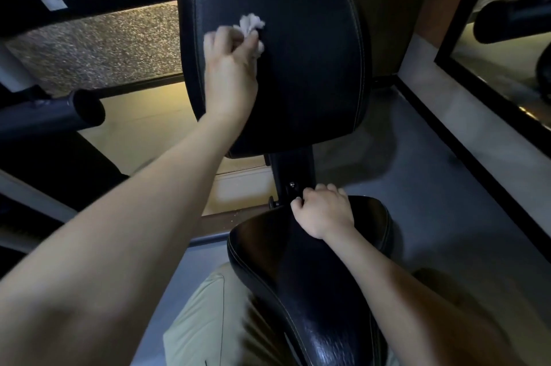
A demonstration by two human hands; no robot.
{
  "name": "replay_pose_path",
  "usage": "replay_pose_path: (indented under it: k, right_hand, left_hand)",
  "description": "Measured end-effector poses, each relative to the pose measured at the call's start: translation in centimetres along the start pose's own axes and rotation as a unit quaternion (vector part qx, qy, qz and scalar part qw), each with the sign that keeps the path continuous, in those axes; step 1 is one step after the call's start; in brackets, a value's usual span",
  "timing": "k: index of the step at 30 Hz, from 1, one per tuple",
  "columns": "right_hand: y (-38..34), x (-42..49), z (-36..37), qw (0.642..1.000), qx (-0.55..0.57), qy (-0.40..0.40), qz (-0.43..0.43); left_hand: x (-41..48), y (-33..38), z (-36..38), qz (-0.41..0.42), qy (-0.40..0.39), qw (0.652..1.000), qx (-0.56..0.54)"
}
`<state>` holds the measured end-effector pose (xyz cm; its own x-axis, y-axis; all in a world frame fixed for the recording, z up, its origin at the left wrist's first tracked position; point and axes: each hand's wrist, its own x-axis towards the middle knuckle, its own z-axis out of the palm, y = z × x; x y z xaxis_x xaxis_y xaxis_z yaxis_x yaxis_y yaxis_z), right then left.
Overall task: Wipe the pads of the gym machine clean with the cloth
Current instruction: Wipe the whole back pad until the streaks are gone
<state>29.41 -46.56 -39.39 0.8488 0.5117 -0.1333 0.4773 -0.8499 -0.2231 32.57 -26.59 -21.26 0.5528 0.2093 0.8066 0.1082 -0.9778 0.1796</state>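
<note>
A tall black back pad (307, 46) with pale stitching stands upright in the upper middle. My left hand (231, 67) presses a small crumpled white cloth (252, 24) against the pad's left half. Below it lies the shiny black seat pad (298, 276). My right hand (323, 210) is closed over the seat pad's far edge, close to the black post (293, 170) that joins the two pads.
Black machine arms and a round bar end (88, 109) reach in from the left. A mirror with a black frame (492, 97) runs along the right wall. Grey floor (432, 186) lies to the right of the seat. My beige-trousered leg (202, 321) is at the bottom.
</note>
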Motion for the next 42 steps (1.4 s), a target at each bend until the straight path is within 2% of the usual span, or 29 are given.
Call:
replay_pose_path:
  k: [4,7,10,12,14,16,17,19,20,21,23,26,32,36,37,39,41,42]
  right_hand:
    - [0.1,0.3,-0.1,1.0,0.005,0.008,-0.001]
    - [0.2,0.2,-0.1,1.0,0.006,0.002,-0.009]
    - [0.5,-0.1,0.0,1.0,0.011,-0.001,-0.009]
    - [0.6,-0.2,-0.1,1.0,0.014,0.002,-0.01]
    - [0.5,-0.2,-0.2,0.999,0.038,0.022,-0.008]
    - [0.5,0.0,-0.3,0.995,0.088,0.056,0.003]
    - [0.6,0.1,-0.5,0.99,0.12,0.07,0.008]
    - [0.8,0.2,-1.0,0.975,0.203,0.087,0.005]
    - [0.7,0.2,-1.4,0.965,0.247,0.088,-0.009]
    - [0.6,0.0,-1.7,0.952,0.292,0.082,-0.032]
    - [0.2,-0.3,-2.1,0.929,0.355,0.048,-0.091]
    - [-0.2,-0.4,-2.1,0.913,0.376,0.029,-0.156]
    - [-1.6,0.3,-1.8,0.888,0.402,0.174,-0.14]
    - [-1.9,0.3,-1.9,0.883,0.429,0.164,-0.098]
    - [-1.7,0.5,-2.0,0.88,0.444,0.154,-0.077]
    - [-1.3,1.2,-2.5,0.871,0.459,0.175,-0.036]
    - [-0.7,2.2,-3.2,0.855,0.453,0.253,0.007]
    - [-0.4,2.7,-3.6,0.837,0.46,0.294,0.032]
  left_hand:
    - [-8.1,0.4,2.2,0.152,-0.088,0.984,0.024]
    - [-10.4,-0.8,3.0,0.18,-0.142,0.973,0.025]
    - [-12.0,-1.6,2.7,0.226,-0.195,0.951,0.076]
    - [-13.3,-2.3,2.4,0.225,-0.26,0.934,0.104]
    - [-14.5,-2.8,1.8,0.125,-0.33,0.932,0.079]
    - [-15.1,-2.4,0.9,-0.048,-0.343,0.938,-0.012]
    - [-15.3,-1.9,0.2,-0.14,-0.335,0.927,-0.089]
    - [-16.0,-1.1,-1.0,-0.293,-0.318,0.865,-0.254]
    - [-16.3,-0.8,-1.4,-0.341,-0.318,0.831,-0.303]
    - [-16.6,-0.8,-1.5,-0.364,-0.317,0.813,-0.325]
    - [-16.7,-0.6,-1.7,-0.377,-0.319,0.799,-0.343]
    - [-16.3,0.0,-1.9,-0.395,-0.333,0.766,-0.382]
    - [-15.1,1.2,-2.3,-0.372,-0.329,0.732,-0.467]
    - [-14.7,0.6,-2.4,-0.355,-0.333,0.762,-0.426]
    - [-14.6,0.3,-2.4,-0.345,-0.331,0.786,-0.391]
    - [-14.2,-0.3,-2.5,-0.292,-0.297,0.867,-0.275]
    - [-13.9,-0.9,-2.6,-0.184,-0.233,0.942,-0.158]
    - [-13.7,-1.1,-2.5,-0.13,-0.209,0.963,-0.109]
